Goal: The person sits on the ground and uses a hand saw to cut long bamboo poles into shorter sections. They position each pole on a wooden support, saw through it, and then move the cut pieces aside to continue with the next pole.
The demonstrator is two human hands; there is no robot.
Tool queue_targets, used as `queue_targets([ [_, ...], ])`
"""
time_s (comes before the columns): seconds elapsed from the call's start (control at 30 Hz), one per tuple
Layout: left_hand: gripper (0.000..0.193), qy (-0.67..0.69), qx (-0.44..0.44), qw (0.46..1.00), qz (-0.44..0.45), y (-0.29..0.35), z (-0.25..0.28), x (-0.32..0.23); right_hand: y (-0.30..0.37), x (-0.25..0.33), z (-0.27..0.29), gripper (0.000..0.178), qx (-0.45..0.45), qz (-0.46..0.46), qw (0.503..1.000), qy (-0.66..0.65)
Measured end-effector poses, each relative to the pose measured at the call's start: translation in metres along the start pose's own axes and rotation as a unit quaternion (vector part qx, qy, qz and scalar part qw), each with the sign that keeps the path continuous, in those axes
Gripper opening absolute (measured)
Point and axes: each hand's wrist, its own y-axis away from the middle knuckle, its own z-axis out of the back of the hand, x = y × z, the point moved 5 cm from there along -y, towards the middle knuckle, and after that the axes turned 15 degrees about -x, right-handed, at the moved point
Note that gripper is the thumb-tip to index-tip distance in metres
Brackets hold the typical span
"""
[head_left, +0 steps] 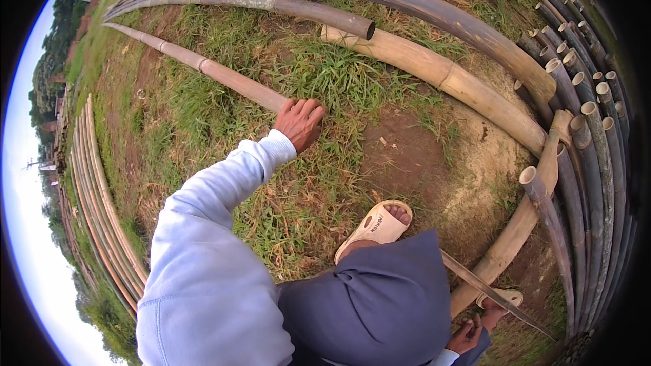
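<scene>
My left hand (298, 125) is closed over the near end of a long brownish bamboo pole (234, 81), which runs away to the upper left, low over the grass. At the lower right, beside my sandalled foot, is my right hand (465, 337). Its fingers are curled, and what they hold, if anything, is hidden. Close by, a long, narrow, flat strip (505, 297) slants down to the right from behind my knee; whether it is a blade or split bamboo is unclear. A thick tan bamboo piece (512, 240) lies under it.
Several long bamboo poles (271, 4) stretch across the back, with a thick pale pole (434, 73) nearer. Many cut bamboo poles (600, 196) are stacked on the right. More thin poles (102, 196) lie at the left. Grass and bare soil (407, 156) surround my sandals (376, 227).
</scene>
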Motion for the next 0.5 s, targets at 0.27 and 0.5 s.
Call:
queue_targets([
  [0.27, 0.107, 0.051, 0.044, 0.997, 0.049, 0.007, 0.006, 0.113, -0.011, 0.053, -0.021, 0.037, 0.002, 0.116, 0.993, 0.008],
  [0.5, 0.076, -0.003, 0.310, 0.951, -0.008, -0.016, -0.058, 0.122, -0.014, 0.042, -0.017, 0.043, 0.033, 0.086, 0.995, 0.044],
])
